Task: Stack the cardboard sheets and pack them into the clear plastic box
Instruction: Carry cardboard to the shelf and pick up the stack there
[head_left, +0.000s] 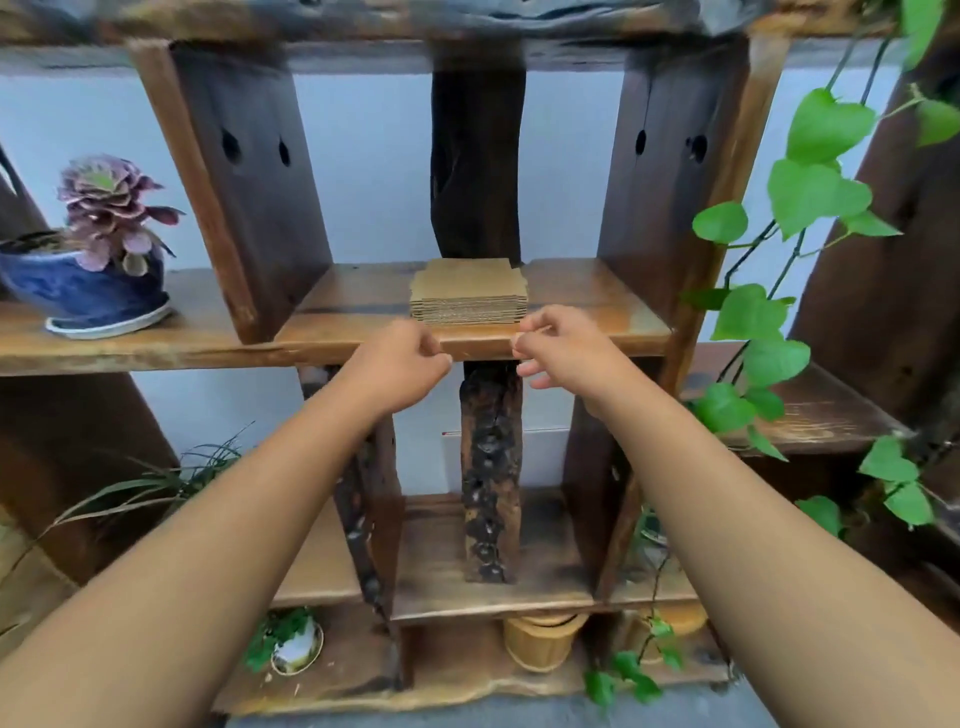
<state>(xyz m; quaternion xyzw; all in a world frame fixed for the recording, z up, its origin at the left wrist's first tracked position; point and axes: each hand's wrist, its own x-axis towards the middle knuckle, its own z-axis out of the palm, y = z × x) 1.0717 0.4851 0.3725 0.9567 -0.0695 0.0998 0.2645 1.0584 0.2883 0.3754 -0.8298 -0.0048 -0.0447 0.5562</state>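
Neatly squared cardboard sheets (469, 292), tan, notched corners, corrugated edges showing

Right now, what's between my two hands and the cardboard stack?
Only bare wooden shelf, as the head view shows. Left hand and right hand hover at its front edge, just short of the cardboard stack.

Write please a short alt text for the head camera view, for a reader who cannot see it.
Two bare hands, left hand and right hand, reach toward a stack of cardboard sheets lying on a wooden shelf, not touching it. A succulent in a blue pot stands to the left, and a green vine hangs on the right.
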